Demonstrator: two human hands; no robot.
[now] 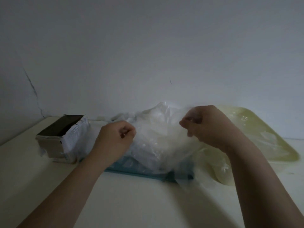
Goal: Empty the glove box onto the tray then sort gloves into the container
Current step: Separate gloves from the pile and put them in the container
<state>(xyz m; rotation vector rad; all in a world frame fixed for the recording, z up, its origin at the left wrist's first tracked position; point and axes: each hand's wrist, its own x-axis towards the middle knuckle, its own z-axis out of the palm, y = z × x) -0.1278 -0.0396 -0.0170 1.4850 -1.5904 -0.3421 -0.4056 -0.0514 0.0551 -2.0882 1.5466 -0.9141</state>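
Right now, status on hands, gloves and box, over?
Left hand, right hand both pinch clear gloves. Pile over teal container, yellow-green tray right. Glove box left, open. Nothing in the way.

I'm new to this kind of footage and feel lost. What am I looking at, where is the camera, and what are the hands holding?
There is no machine here. A person works with bare hands, and the one picture comes from a camera worn on their head, looking forward and down. The left hand and the right hand both have curled fingers pinching a heap of thin clear plastic gloves. The heap sits over a teal container on a pale table. To the left stands an opened cardboard glove box. To the right lies a yellow-green tray, which seems to have some clear plastic on it.
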